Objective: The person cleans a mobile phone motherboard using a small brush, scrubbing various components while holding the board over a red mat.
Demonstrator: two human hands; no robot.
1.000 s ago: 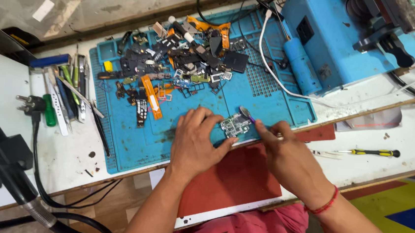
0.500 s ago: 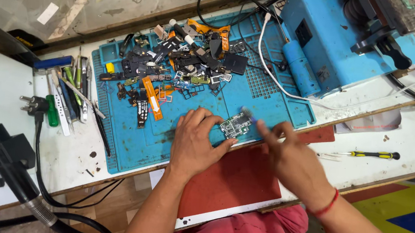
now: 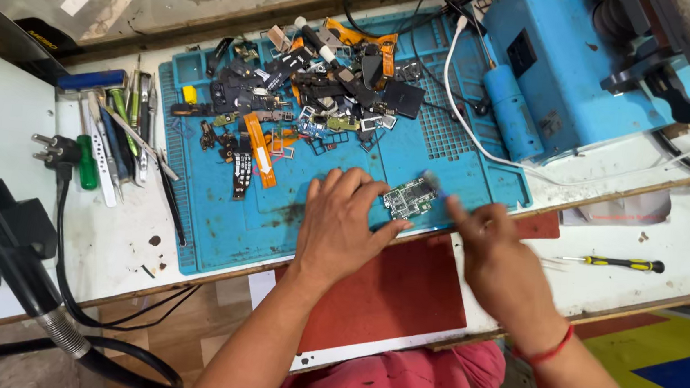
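The right hand (image 3: 500,260) is smeared by motion, so its grip is hard to read; it seems closed around a thin brush (image 3: 434,185) whose blurred tip sits at the right edge of the small circuit board (image 3: 408,199), though the handle is lost in the blur. The left hand (image 3: 341,222) lies flat, fingers spread, pinning the board's left side against the blue work mat (image 3: 277,221); its grip is open and pressing, not wrapped around anything. The board lies near the mat's front edge, just above a red pad (image 3: 403,293) at the front edge of the white counter (image 3: 653,235).

A heap of small phone parts and orange flex cables (image 3: 303,100) crowds the mat's rear half. Hand tools (image 3: 119,139) lie along the mat's left edge. A blue machine (image 3: 576,73) fills the counter's rear right corner, cut off by the frame. A yellow-handled screwdriver (image 3: 618,262) lies to the right, well apart from the hands. A black hose (image 3: 18,283) crosses the left end.
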